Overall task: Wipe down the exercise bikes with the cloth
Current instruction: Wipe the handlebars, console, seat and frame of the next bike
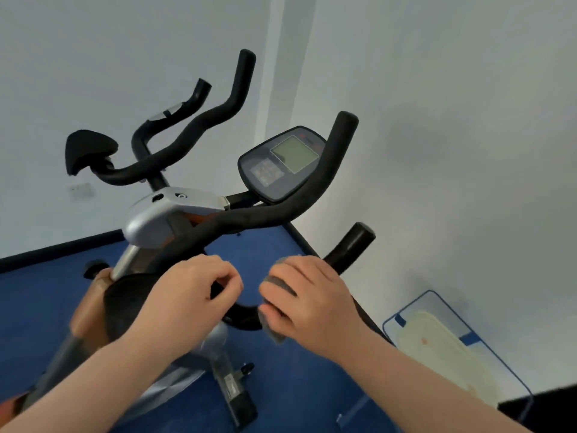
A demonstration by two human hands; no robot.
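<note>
The near exercise bike (175, 220) has black foam handlebars (281, 210) and a grey console with a green screen (281, 164). My right hand (312, 298) grips a grey cloth (274, 329) wrapped round the right handlebar tube, just below its black end grip (352, 245). My left hand (193, 295) curls round the curved handlebar tube beside it, fingers and thumb closed on the bar. A second bike's black handlebars (218, 110) and saddle (87, 148) stand behind, by the wall.
White walls meet in a corner behind the bikes. The floor (281, 385) is blue. A clear plastic box with pale contents (443, 345) leans against the right wall. A dark object (543, 407) sits at the lower right edge.
</note>
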